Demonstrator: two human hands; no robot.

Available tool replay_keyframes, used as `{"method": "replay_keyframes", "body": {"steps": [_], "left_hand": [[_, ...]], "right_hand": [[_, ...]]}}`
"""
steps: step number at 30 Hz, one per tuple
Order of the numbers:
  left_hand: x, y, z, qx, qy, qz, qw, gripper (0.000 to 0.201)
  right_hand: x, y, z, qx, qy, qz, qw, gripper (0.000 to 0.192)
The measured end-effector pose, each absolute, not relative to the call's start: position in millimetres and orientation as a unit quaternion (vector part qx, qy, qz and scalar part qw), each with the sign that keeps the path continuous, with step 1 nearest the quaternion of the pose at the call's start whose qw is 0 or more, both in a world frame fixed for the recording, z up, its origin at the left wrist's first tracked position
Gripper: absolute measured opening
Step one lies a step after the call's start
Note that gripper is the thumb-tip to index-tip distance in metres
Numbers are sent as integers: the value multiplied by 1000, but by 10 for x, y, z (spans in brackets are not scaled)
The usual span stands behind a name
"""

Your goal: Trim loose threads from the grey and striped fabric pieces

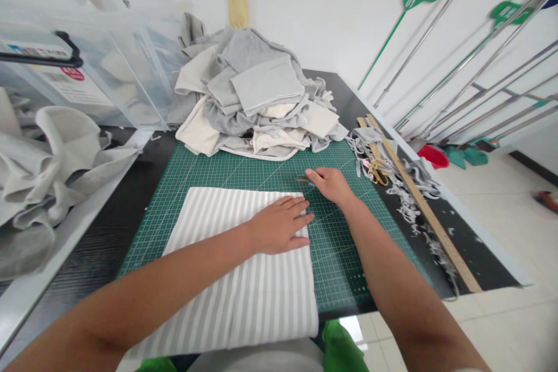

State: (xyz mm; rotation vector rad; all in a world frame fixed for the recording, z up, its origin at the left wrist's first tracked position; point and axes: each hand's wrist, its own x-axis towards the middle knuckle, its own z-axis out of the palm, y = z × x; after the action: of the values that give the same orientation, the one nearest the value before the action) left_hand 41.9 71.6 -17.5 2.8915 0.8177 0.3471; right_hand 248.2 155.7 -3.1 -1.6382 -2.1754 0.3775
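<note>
A grey-and-white striped cloth (257,296) lies flat on the green cutting mat (361,261), its near end hanging over the table's front edge. My left hand (281,226) rests palm down on its right part, fingers spread past the right edge. Just beyond the cloth's far right corner, my right hand (329,184) is closed around a small tool with thin metal tips (302,179), which point left above the mat. Most of the tool is hidden by the fingers, so its exact kind cannot be told.
A heap of grey and cream fabric pieces (261,93) covers the mat's far end. Scissors (377,174), a long wooden ruler (427,209) and scraps lie at right. A clear plastic bin (143,70) and more fabric (65,157) stand left. Mops and brooms lean against the right wall.
</note>
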Motion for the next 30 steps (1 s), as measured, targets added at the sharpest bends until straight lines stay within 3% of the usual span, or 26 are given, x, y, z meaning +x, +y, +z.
{"method": "replay_keyframes", "body": {"steps": [15, 30], "left_hand": [[367, 749, -183, 942, 278, 140, 124, 52], [371, 764, -162, 942, 281, 129, 134, 51]], "right_hand": [[2651, 1406, 14, -594, -785, 141, 106, 52], [2660, 1414, 15, -607, -779, 126, 95, 53]]}}
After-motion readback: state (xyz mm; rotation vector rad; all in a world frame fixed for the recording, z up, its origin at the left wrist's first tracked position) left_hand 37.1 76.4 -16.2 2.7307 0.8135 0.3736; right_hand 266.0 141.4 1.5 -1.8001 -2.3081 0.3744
